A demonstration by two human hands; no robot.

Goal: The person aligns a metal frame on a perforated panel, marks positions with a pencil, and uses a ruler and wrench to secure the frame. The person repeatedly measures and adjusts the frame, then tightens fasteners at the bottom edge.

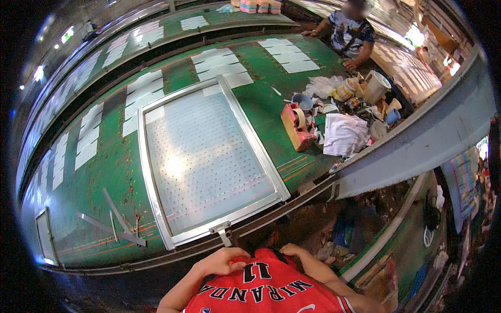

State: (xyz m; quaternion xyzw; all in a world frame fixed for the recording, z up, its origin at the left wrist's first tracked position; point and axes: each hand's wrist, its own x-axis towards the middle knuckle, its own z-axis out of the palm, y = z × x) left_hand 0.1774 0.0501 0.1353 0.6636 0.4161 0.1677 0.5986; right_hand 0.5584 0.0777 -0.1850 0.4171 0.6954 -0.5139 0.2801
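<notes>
My left hand [228, 261] is closed on the front of the red jersey [245, 295] that I wear, its fingers bent at the cloth. On the other side of the bunched fabric, my right hand [293, 250] is curled at the same jersey; its fingertips are partly hidden. Beyond both hands a metal-framed printing screen [209, 161] lies flat on a long green table [271, 135]. Its pale mesh carries rows of small dark marks. At the screen's near edge a metal bracket [223, 230] meets the table rail, apart from my hands.
White cloth pieces [222, 65] lie in rows along the table. To the right sit a red tape dispenser [296, 128], folded white cloth [344, 134] and cluttered tubs. Metal strips [117, 221] lie at left. A grey beam [417, 138] crosses the right. Another person [352, 31] leans on the far end.
</notes>
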